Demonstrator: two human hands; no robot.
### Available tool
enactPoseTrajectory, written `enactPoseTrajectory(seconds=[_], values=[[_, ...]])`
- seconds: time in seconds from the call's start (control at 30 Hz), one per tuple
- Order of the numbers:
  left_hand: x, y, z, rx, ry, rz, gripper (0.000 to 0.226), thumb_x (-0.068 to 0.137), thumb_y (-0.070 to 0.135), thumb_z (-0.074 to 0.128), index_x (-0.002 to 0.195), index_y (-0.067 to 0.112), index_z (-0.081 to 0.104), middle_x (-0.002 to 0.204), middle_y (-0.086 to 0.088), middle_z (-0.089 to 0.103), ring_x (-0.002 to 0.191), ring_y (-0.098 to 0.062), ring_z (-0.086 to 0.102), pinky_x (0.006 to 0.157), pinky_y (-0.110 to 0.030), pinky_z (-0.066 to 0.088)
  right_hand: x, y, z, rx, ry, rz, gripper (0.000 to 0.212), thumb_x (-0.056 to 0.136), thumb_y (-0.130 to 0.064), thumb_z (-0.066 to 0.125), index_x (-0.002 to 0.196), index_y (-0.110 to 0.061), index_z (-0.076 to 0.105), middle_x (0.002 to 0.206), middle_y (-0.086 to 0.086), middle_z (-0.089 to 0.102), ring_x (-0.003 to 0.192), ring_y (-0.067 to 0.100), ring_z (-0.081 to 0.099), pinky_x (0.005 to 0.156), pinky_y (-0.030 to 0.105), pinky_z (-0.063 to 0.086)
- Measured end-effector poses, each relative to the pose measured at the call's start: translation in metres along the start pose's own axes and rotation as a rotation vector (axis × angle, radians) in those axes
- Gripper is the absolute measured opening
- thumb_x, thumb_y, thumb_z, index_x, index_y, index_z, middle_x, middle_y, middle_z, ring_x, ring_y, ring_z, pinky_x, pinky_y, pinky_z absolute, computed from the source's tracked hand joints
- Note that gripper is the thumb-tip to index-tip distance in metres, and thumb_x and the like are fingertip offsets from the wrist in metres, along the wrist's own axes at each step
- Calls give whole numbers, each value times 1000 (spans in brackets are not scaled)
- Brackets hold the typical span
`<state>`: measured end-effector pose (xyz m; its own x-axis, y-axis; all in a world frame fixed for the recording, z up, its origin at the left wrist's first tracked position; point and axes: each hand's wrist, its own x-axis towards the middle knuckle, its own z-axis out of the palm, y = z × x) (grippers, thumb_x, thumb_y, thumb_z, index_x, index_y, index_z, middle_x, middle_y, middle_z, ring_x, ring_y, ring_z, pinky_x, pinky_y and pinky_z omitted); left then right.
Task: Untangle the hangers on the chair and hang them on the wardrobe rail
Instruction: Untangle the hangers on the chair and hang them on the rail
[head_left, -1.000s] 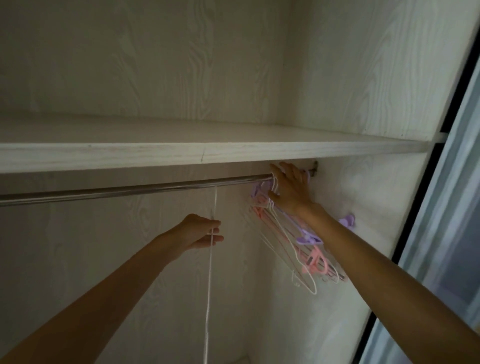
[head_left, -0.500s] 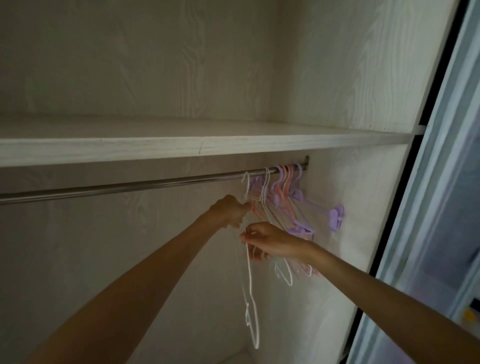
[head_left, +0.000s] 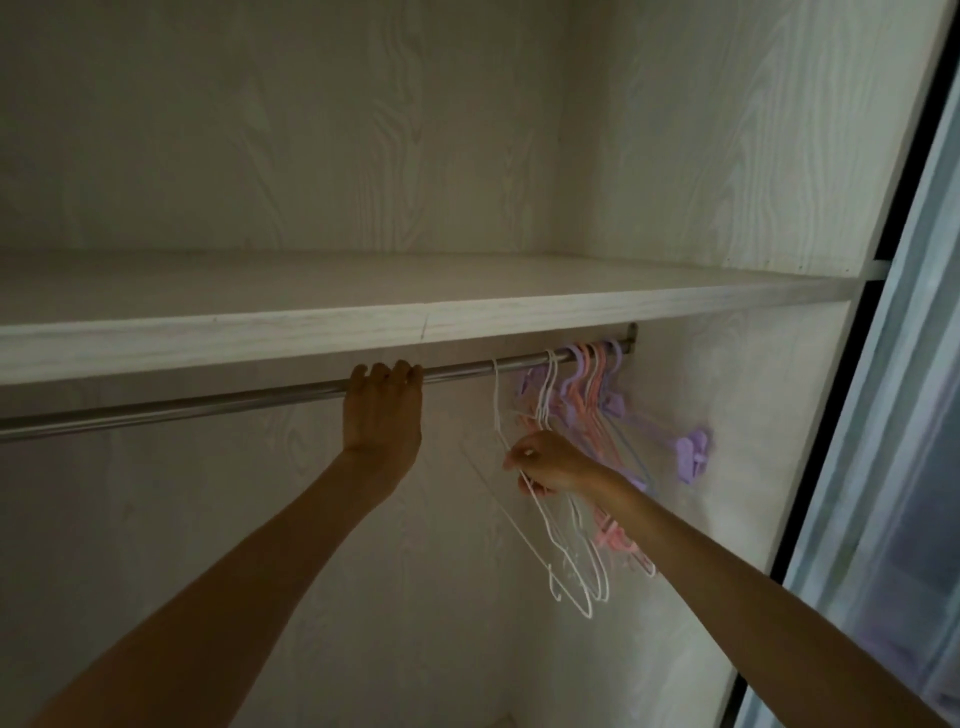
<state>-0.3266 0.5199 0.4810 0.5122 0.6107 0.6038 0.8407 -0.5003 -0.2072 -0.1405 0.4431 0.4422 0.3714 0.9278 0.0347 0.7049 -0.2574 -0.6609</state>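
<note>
Your left hand (head_left: 383, 410) was up on the metal wardrobe rail (head_left: 208, 402), fingers curled over the top of the bar and gripping it, a fair way left of the hangers. Your right hand (head_left: 545, 462) was lower down and just beside the bunch, fingers pinched narrow around the thin wire of a white hanger (head_left: 524, 514) whose hook was over the rail, a bit apart from the rest on the left. That hanger sat tilted, with its bottom end dropping down toward the lower right. The rest were packed at the far right end of the rail, right by the bracket: more white wire hangers (head_left: 584, 566), then pink hangers (head_left: 592, 389), then purple clip hangers (head_left: 691, 452) closest to the wardrobe side wall. Hard to tell exactly how many there were since they overlapped a lot in the dim light. The rail ran just under the pale wood-grain shelf (head_left: 311, 332), and a sliding door (head_left: 893, 415) edge showed on the right.
</note>
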Motion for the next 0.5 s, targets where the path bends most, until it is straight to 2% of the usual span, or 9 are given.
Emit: enactPoseTrajectory(seconds=[0.03, 0.07, 0.1, 0.13, 0.17, 0.23, 0.3, 0.4, 0.5], values=[[1, 2, -1, 19, -6, 3, 48, 91, 15, 49, 138, 13, 37, 132, -4, 48, 119, -23, 49, 110, -37, 27, 2, 3, 0, -92, 29, -12, 16, 94, -22, 49, 94, -13, 61, 64, 1, 63, 41, -5, 56, 61, 22, 52], [2, 4, -4, 40, -14, 15, 48, 90, 13, 50, 137, 11, 38, 129, -5, 50, 115, -23, 51, 108, -36, 30, 2, 4, -1, -191, 105, -25, 21, 93, -29, 51, 105, -13, 59, 78, 4, 67, 62, -3, 65, 76, 29, 52], [3, 6, -4, 74, -25, 21, 48, 89, 11, 51, 136, 10, 38, 127, -5, 51, 113, -23, 52, 105, -35, 33, 1, 2, -2, -275, 211, -46, 33, 92, -33, 52, 118, -13, 54, 97, 7, 68, 89, 8, 67, 85, 33, 49], [3, 7, -4, 94, -46, 22, 49, 89, 9, 52, 135, 8, 38, 125, -6, 51, 110, -23, 53, 101, -34, 37, 1, -4, -5, -335, 326, -88, 43, 91, -34, 52, 128, -13, 46, 115, 8, 63, 106, 19, 61, 86, 34, 47], [3, 8, -5, 100, -58, 20, 48, 88, 7, 53, 134, 7, 38, 124, -7, 51, 107, -22, 54, 96, -33, 40, 2, -12, -8, -356, 435, -156, 49, 92, -34, 52, 134, -13, 40, 126, 9, 56, 113, 26, 57, 84, 33, 46], [1, 9, -4, 114, -67, 19, 45, 88, 5, 55, 131, 6, 41, 121, -6, 52, 102, -20, 56, 84, -28, 45, 7, -30, -16, -398, 561, -322, 55, 92, -31, 52, 141, -14, 33, 138, 11, 46, 121, 29, 50, 91, 36, 43], [0, 8, -6, 134, -26, -1, 44, 86, 10, 61, 127, 8, 48, 116, -3, 56, 98, -17, 59, 76, -25, 47, 22, -41, -22, -560, 547, -433, 58, 93, -31, 51, 144, -13, 30, 143, 12, 40, 130, 29, 39, 104, 39, 34], [-1, 10, 2, 102, -16, 4, 51, 90, 10, 54, 137, 5, 38, 130, -6, 49, 114, -22, 53, 87, -28, 47, 41, -35, -26, -811, 465, -430, 54, 93, -35, 49, 141, -14, 34, 142, 9, 39, 131, 28, 34, 106, 40, 27], [-1, 13, 5, 67, -32, -5, 62, 93, 13, 49, 146, 2, 19, 147, -11, 34, 135, -29, 36, 104, -33, 38, 48, -20, -30, -798, 535, -469, 51, 91, -34, 53, 138, -17, 40, 138, 9, 44, 128, 29, 38, 103, 41, 28]])
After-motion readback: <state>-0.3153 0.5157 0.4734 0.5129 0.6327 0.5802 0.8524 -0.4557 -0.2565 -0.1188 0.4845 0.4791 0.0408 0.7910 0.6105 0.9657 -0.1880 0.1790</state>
